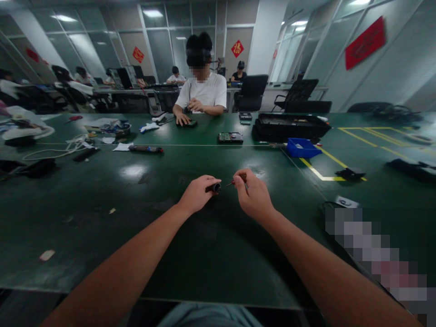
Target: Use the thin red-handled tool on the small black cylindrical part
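My left hand (197, 194) is closed around a small black cylinder (214, 187), whose round open end faces right. A short way to the right, my right hand (254, 194) pinches a thin screwdriver (232, 182) with a reddish handle. The screwdriver's tip points left toward the cylinder's end, and a small gap seems to lie between them. Most of the screwdriver's handle is hidden by my fingers. Both hands are just above the green tabletop (190, 259).
Ahead lie a hard drive (230, 137), a black open case (291, 127) and a blue bin (303, 148). To the left are a dark rod-shaped tool (146, 149) and a white cable (64, 150). Across the table a person (201, 91) handles a dark flat device (190, 123).
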The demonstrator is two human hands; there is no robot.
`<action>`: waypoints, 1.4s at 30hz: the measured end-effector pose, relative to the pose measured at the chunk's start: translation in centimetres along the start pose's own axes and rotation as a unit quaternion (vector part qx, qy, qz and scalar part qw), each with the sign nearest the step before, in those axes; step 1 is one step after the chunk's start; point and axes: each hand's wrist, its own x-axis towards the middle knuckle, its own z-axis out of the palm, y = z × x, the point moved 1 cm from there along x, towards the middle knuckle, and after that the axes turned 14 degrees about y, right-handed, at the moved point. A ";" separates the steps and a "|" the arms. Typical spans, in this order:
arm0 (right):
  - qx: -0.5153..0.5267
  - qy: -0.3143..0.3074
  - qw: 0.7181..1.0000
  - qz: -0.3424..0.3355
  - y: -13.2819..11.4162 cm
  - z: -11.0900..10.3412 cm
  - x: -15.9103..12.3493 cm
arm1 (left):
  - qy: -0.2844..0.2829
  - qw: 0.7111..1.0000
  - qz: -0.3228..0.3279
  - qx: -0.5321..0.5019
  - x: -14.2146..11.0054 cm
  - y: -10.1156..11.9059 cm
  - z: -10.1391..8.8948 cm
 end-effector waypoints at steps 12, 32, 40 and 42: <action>-0.037 0.077 0.996 -0.023 0.2 -0.7 0.7 | 0.075 0.995 -0.052 -0.034 0.0 -0.7 0.1; -0.011 -0.308 0.950 -0.052 0.7 0.7 -0.4 | 0.051 0.996 -0.047 -0.057 0.0 0.2 0.0; -0.019 -0.121 0.992 -0.020 -0.1 0.9 -0.1 | 0.022 0.996 -0.009 -0.087 -0.2 0.8 0.4; -0.020 -0.107 0.994 -0.021 0.0 1.1 -0.2 | 0.016 0.995 -0.002 -0.096 -0.2 1.0 0.4</action>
